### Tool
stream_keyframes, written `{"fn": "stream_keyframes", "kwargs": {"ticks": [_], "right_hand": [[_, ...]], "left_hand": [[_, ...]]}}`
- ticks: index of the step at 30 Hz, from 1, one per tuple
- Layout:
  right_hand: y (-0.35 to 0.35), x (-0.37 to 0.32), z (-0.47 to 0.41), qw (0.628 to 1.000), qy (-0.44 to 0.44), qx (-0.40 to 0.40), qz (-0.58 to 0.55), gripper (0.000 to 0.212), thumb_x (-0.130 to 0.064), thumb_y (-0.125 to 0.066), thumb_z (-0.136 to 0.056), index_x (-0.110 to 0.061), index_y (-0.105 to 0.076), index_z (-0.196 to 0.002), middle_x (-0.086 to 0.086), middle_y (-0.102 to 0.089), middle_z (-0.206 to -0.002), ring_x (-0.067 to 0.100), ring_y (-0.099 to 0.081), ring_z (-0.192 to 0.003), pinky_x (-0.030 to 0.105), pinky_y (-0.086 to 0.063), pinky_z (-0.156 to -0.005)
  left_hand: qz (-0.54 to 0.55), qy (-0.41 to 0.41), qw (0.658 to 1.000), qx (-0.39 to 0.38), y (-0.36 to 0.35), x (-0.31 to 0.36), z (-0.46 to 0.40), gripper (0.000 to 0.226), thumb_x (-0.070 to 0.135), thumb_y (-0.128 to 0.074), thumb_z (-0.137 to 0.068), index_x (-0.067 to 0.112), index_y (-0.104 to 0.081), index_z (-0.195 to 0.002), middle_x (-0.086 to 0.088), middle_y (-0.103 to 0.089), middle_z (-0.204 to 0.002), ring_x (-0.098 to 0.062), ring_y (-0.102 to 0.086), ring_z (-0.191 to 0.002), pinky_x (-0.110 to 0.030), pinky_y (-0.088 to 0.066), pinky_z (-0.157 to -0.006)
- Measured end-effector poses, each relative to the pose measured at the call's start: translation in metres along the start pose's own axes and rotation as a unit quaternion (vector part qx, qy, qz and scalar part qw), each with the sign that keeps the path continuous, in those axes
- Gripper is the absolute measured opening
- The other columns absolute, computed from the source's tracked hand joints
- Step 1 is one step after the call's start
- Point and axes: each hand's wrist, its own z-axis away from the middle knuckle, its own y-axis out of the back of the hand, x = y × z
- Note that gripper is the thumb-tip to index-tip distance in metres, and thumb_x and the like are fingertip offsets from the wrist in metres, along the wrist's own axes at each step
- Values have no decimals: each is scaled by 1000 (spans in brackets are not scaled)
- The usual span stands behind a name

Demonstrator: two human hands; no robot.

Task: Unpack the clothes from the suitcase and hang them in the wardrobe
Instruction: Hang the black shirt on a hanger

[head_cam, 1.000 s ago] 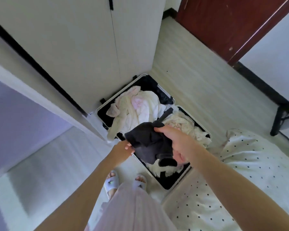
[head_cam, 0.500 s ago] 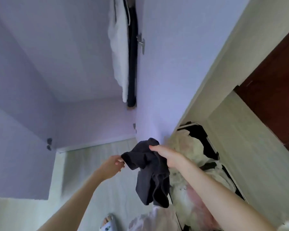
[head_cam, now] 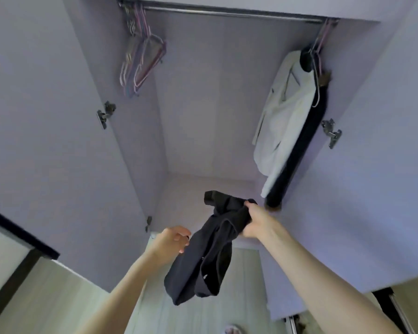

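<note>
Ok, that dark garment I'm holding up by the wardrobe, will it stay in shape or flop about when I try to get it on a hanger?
Probably floppy: the dark cloth garment hangs limp and folded from the right hand, which grips it bunched at the top. It looks light, since one hand carries it. The left hand, beside it, may need to spread it.

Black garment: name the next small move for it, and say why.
Probably reach the left hand up to take one of the empty hangers on the rail. The black garment dangles bunched from the right hand alone, the left hand holds nothing, and the garment has no hanger yet.
</note>
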Motion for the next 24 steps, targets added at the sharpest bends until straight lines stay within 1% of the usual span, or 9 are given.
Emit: {"fn": "stream_keyframes", "kwargs": {"ticks": [4,8,10,12,14,17,19,22,24], "right_hand": [[-53,-33,-4,998,5,-54,-11,35,-26,-42,-98,-7,-52,-126,17,-56,-130,30,-53,-120,42,-42,-102],[-100,-73,-19,993,-10,-113,-7,30,-12,-37,-97,-6,-57,-119,15,-57,-129,26,-55,-117,34,-42,-102],[-119,-92,-26,991,-4,-134,4,29,-15,-34,-99,1,-58,-105,19,-64,-101,27,-59,-91,37,-47,-86],[-137,-119,-34,988,-4,-152,16,36,-18,-30,-101,4,-55,-89,19,-64,-78,26,-58,-84,38,-47,-80],[-151,-143,-42,985,-3,-170,23,38,-19,-27,-101,4,-56,-89,22,-67,-71,30,-58,-80,42,-47,-75],[-164,-175,-49,983,12,-182,32,36,-25,-31,-101,0,-56,-94,20,-67,-79,32,-59,-78,46,-47,-69],[-170,-199,-58,985,28,-168,43,28,-25,-40,-99,-3,-56,-94,18,-64,-87,32,-60,-78,45,-47,-67],[-172,-224,-74,985,37,-150,77,19,-21,-49,-95,-4,-57,-96,16,-63,-91,30,-60,-83,43,-49,-76],[-170,-233,-89,986,37,-121,113,20,-22,-50,-95,-4,-56,-99,15,-62,-89,29,-59,-79,43,-47,-77]], "left_hand": [[-13,-10,1000,14,19,4,-26,13,17,-50,-94,18,-59,-103,0,-65,-99,-12,-62,-79,-16,-47,-70],[-15,-7,999,34,40,24,-65,31,27,-56,-91,17,-53,-121,0,-62,-113,-17,-61,-101,-28,-46,-94],[-36,-6,997,71,51,31,-88,33,28,-55,-92,22,-50,-123,1,-59,-113,-18,-60,-99,-28,-45,-92],[-44,10,994,103,62,40,-118,30,27,-53,-93,25,-52,-122,-1,-59,-113,-20,-58,-98,-27,-45,-89],[-61,22,991,114,70,47,-144,17,28,-53,-92,28,-58,-108,-5,-60,-111,-21,-57,-95,-26,-46,-86],[-54,26,987,150,79,62,-172,9,24,-51,-93,24,-57,-86,-7,-55,-103,-21,-55,-89,-25,-42,-77],[-27,16,983,179,89,75,-192,10,16,-48,-94,18,-56,-88,-6,-52,-95,-23,-54,-87,-23,-38,-74],[12,-21,976,215,109,89,-211,13,12,-48,-94,20,-57,-90,-7,-60,-97,-25,-57,-93,-27,-42,-79],[55,-24,972,228,123,97,-217,15,12,-48,-94,22,-55,-85,-6,-61,-89,-23,-56,-86,-32,-46,-81]]}}
